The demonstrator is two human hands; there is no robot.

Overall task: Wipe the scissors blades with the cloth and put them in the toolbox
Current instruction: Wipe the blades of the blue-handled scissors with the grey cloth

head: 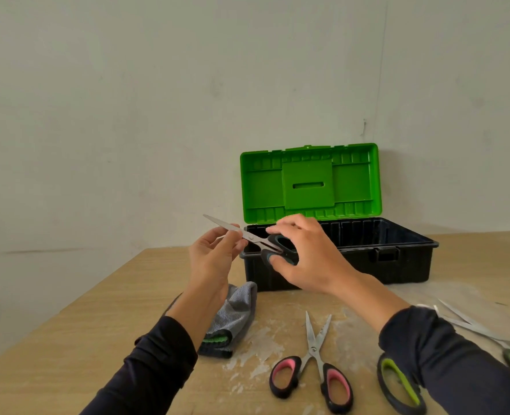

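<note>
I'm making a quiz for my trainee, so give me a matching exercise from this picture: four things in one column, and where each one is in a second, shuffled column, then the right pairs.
Column one:
1. blue-handled scissors
2. pink-handled scissors
3. cloth
4. toolbox

Column two:
A. lying on the table, blades spread apart
B. standing open at the back of the table, green lid up
C. held in the air between the left hand and the right hand
D. lying on the table under the left forearm

Pairs: 1-C, 2-A, 3-D, 4-B

4 prs scissors (249,236) (315,351) (398,381) (487,333), 1 cloth (235,316), 1 toolbox (397,265), 2 hands (210,260) (307,253).
</note>
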